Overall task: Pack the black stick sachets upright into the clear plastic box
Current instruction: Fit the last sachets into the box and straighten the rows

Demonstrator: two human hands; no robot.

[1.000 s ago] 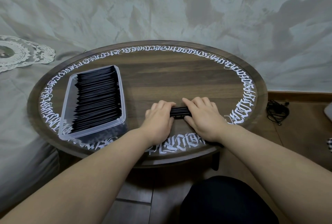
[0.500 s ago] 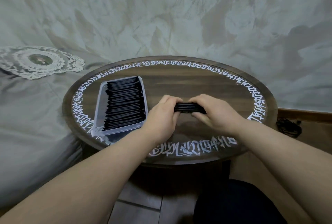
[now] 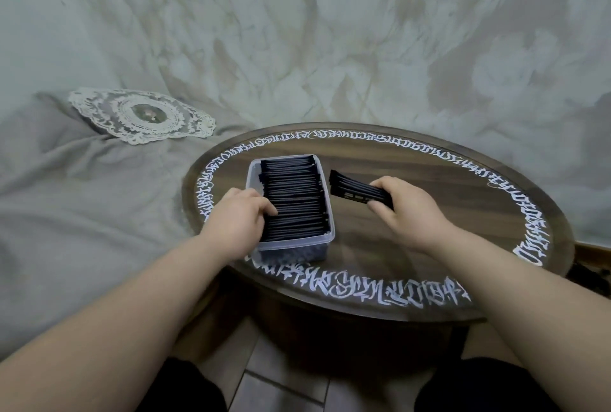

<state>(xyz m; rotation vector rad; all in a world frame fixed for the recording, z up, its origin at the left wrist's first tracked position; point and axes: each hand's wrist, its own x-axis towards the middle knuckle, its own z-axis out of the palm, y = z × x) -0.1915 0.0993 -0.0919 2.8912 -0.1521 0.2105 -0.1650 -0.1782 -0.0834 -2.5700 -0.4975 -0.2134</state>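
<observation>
Right hand (image 3: 408, 210) grips bundle of black sachets (image 3: 355, 189) above round table (image 3: 429, 213); left hand (image 3: 236, 216) fingers on sachets packed in clear box (image 3: 292, 246).

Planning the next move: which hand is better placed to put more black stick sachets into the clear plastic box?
Probably the right hand: it grips a bundle of black stick sachets beside the clear plastic box; the left hand touches the packed sachets.

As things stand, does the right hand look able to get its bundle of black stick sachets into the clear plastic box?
Probably yes: the right hand holds the bundle just beside the open box, though the left hand rests on tightly packed sachets.
</observation>
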